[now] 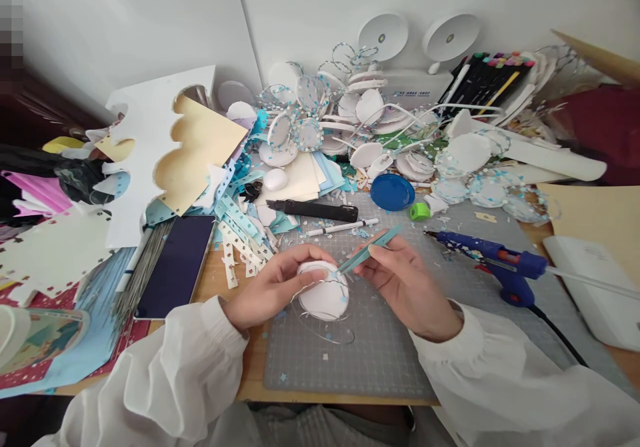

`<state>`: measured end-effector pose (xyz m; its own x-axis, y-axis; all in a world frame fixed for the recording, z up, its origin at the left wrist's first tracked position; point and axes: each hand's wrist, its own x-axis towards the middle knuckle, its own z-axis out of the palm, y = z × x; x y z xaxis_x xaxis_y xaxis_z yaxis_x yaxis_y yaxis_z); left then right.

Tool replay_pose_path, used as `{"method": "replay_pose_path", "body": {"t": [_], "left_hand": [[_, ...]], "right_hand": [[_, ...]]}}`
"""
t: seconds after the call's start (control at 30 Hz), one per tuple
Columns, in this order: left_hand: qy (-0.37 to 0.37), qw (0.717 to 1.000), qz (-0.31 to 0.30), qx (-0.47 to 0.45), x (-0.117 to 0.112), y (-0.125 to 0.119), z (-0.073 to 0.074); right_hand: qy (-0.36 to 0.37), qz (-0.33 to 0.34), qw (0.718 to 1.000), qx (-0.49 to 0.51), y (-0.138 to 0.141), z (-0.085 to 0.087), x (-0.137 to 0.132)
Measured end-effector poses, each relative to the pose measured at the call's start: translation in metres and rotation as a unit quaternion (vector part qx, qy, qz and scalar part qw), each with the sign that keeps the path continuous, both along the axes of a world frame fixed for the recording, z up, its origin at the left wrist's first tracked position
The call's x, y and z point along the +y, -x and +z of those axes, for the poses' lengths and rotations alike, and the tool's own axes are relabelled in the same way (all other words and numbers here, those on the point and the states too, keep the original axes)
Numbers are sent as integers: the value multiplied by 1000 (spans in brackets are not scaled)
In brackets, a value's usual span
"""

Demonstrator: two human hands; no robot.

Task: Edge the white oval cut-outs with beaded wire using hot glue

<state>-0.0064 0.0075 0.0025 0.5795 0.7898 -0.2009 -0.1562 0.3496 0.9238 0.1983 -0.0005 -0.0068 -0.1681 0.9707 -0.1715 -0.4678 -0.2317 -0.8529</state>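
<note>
My left hand is closed round a white oval foam piece, holding it just above the grey cutting mat. In my right hand, teal tweezers are pinched, and their tips touch the upper right edge of the white piece. Thin clear wire loops from the piece down onto the mat. Both arms wear white sleeves.
A blue glue gun lies on the mat at the right. A black utility knife, a white pen, a blue lid and a green sharpener lie behind my hands. A dark phone sits left. Paper scraps and white discs pile up behind.
</note>
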Motion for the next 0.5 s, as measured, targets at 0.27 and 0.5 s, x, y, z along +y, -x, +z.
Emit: {"method": "replay_pose_path", "body": {"t": [0.27, 0.5], "left_hand": [[-12, 999, 25, 42, 1, -2, 3], [-42, 996, 33, 78, 1, 0, 3]], "right_hand": [[2, 12, 1000, 10, 0, 3, 0], [-3, 21, 1000, 9, -1, 2, -1]]}}
